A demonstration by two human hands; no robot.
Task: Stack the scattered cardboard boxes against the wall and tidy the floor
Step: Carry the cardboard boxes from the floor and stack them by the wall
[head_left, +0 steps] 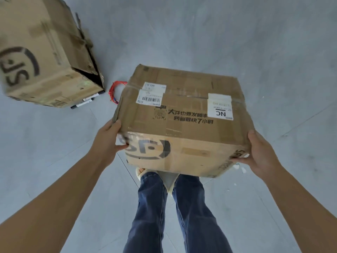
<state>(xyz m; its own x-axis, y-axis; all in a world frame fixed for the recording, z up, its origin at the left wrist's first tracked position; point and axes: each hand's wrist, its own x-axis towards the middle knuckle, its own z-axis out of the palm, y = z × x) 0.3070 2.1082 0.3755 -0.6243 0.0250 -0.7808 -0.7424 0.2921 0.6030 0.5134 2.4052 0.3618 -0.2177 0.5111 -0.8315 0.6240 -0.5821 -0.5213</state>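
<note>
I hold a taped cardboard box [182, 114] with white shipping labels and black print in front of my legs, above the floor. My left hand [107, 141] grips its near left corner, thumb on the front face and fingers on the left side. At the near right corner my right hand [260, 152] grips the box, fingers curled under the lower edge. A second, larger cardboard box [42, 52] with a round black logo lies at the upper left on the grey floor, one end flap torn open.
A bundle of red wire [115, 91] lies on the floor between the two boxes. Dark pen-like sticks [83, 102] poke out under the larger box. Small white scraps [240, 168] dot the floor at right. My jeans and sandals [144, 173] are below the held box.
</note>
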